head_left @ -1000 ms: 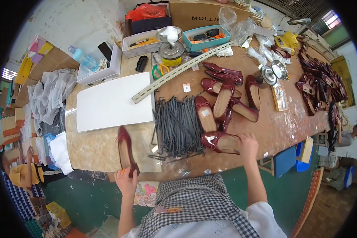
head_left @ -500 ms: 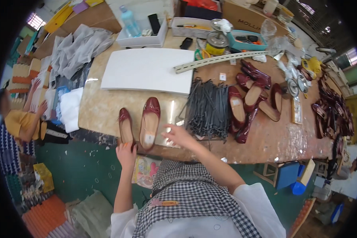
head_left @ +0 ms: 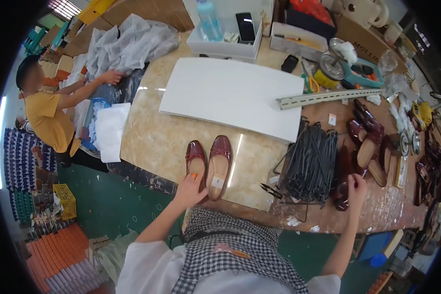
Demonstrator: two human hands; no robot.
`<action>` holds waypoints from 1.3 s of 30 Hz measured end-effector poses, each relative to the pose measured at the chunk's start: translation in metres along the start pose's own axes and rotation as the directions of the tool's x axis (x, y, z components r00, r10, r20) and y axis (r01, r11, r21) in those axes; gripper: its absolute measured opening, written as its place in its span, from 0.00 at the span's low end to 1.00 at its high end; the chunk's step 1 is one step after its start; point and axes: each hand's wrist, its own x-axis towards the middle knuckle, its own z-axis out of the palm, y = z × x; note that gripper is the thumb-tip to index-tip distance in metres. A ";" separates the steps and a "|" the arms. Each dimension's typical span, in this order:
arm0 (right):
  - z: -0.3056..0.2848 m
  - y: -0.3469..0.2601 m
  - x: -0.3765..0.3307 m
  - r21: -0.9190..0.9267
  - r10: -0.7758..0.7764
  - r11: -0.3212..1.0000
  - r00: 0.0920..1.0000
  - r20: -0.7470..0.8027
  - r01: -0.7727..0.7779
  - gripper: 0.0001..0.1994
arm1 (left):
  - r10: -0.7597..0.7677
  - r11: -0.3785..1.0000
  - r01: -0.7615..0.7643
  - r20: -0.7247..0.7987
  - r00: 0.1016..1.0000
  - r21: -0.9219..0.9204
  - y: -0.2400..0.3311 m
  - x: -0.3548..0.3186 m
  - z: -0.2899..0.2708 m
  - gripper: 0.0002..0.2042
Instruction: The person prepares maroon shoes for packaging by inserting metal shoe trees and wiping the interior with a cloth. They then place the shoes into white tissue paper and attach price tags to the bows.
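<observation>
Bench [head_left: 142, 132]: marbled top on the left part, worn brown surface on the right. Two dark-red shoes stand side by side at the near edge of the marbled part, toes toward the far edge: the left shoe [head_left: 195, 156] and the right shoe [head_left: 221, 161], the latter with a white label [head_left: 216, 183] on its insole.

Left hand [head_left: 190, 192]: placed at the heel end of the left shoe, partly covering it. Fingers [head_left: 187, 182] partly bent, thumb spread toward the right shoe; an orange band [head_left: 194, 175] is on one finger. Firmness of hold cannot be told.

Right hand [head_left: 356, 191]: at the near edge of the brown part, fingers curled well inward, close beside the shoe heap [head_left: 365, 153]. Whether they have hold of a shoe cannot be determined.

A bundle of black rods [head_left: 311, 166] lies toward the near edge, between the pair and the heap. A small black tool [head_left: 271, 190] lies just left of it. Beyond the pair, a white board [head_left: 230, 93] lies flat; a pale slotted strip [head_left: 333, 98] rests one end on it and extends toward the right. A white box [head_left: 223, 48] stands at the far edge, containing a blue bottle [head_left: 208, 22] and a dark phone [head_left: 245, 27]. Beyond the left edge stands a co-worker [head_left: 49, 117] in yellow.
</observation>
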 end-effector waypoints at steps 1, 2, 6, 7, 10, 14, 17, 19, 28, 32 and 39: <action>0.000 -0.047 -0.004 0.238 0.122 0.964 0.993 -0.008 -0.117 0.11 | -0.017 1.000 0.017 0.010 1.000 0.002 -0.007 0.002 0.005 0.34; 0.007 -0.086 -0.023 0.205 0.067 0.975 0.995 0.076 -0.081 0.10 | -0.035 0.999 0.035 0.021 0.999 0.005 -0.014 0.003 0.010 0.33; 0.093 -0.172 -0.111 -0.125 -0.572 0.754 0.739 0.356 0.644 0.06 | -0.020 0.992 0.011 0.078 0.997 0.123 -0.026 0.022 -0.008 0.27; 0.119 -0.190 -0.126 0.090 -0.662 0.737 0.687 0.301 0.670 0.08 | 0.008 0.996 -0.013 0.057 0.998 0.083 -0.030 0.032 -0.018 0.25; 0.185 -0.198 -0.151 0.224 -0.710 0.676 0.539 0.453 0.702 0.09 | 0.117 0.993 -0.117 -0.020 0.993 -0.026 -0.019 0.095 -0.084 0.21; 0.182 -0.231 -0.168 0.182 -0.613 0.778 0.663 0.430 0.602 0.14 | 0.340 0.925 -0.191 -0.489 0.803 0.330 -0.042 0.241 -0.097 0.26; 0.159 -0.250 -0.197 0.094 -0.485 0.874 0.852 0.199 0.476 0.17 | 0.177 0.984 -0.139 -0.522 0.834 0.112 -0.068 0.295 -0.069 0.25; 0.148 -0.257 -0.229 0.084 -0.277 0.960 0.945 0.171 0.267 0.18 | 0.237 0.959 -0.283 -0.509 0.827 -0.013 -0.061 0.304 -0.056 0.23; 0.201 -0.320 -0.238 0.774 -0.022 0.628 0.992 0.122 -0.081 0.34 | 0.381 0.911 -0.338 -0.798 0.468 0.237 -0.071 0.265 -0.038 0.18; 0.198 -0.336 -0.243 0.713 -0.125 0.700 0.977 0.172 -0.036 0.34 | 0.295 0.929 -0.366 -0.719 0.629 0.061 -0.077 0.259 -0.040 0.11; 0.192 -0.304 -0.233 0.934 0.200 0.207 0.947 0.252 -0.292 0.34 | 0.837 0.253 -0.912 -0.401 0.373 -0.321 -0.028 0.047 -0.063 0.12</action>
